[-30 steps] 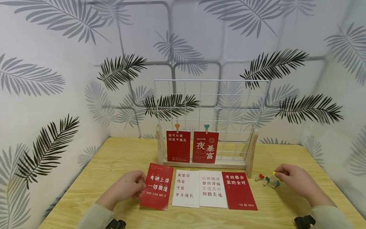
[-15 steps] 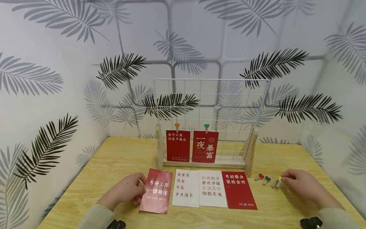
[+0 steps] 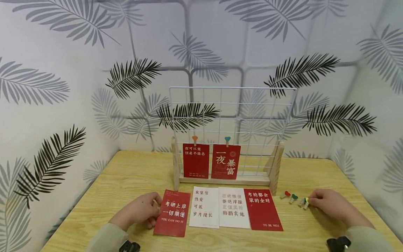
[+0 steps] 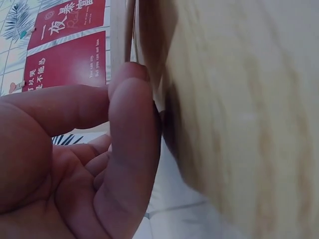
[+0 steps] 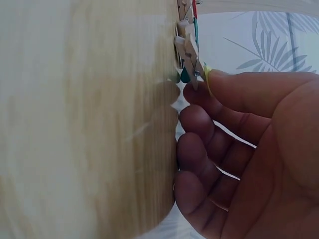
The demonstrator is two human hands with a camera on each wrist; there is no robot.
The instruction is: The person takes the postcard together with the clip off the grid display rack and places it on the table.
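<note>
Pinched at its left edge, a red card [image 3: 176,205] with white lettering is in my left hand [image 3: 141,211], low over the tabletop. The left wrist view shows thumb and index finger [image 4: 130,114] meeting at the card's edge. My right hand [image 3: 329,206] pinches a small wooden clothespin [image 5: 195,59] with a yellow heart between thumb and index finger, its other fingers curled along the table. Beside it lie a clothespin with a red heart [image 3: 287,193] and one with a green heart [image 3: 294,197]. Another clothespin is partly hidden by the pinched one.
A white wire grid [image 3: 233,104] stands in a wooden base [image 3: 225,180]. Two red cards hang from it, under an orange-heart clip [image 3: 195,139] and a teal-heart clip [image 3: 227,139]. Two white cards [image 3: 206,218] and another red card [image 3: 264,213] lie in front.
My left hand has drawn the red card slightly toward me, its tilt changing on the way. The right hand has shifted a little right and down with the yellow-heart clothespin.
</note>
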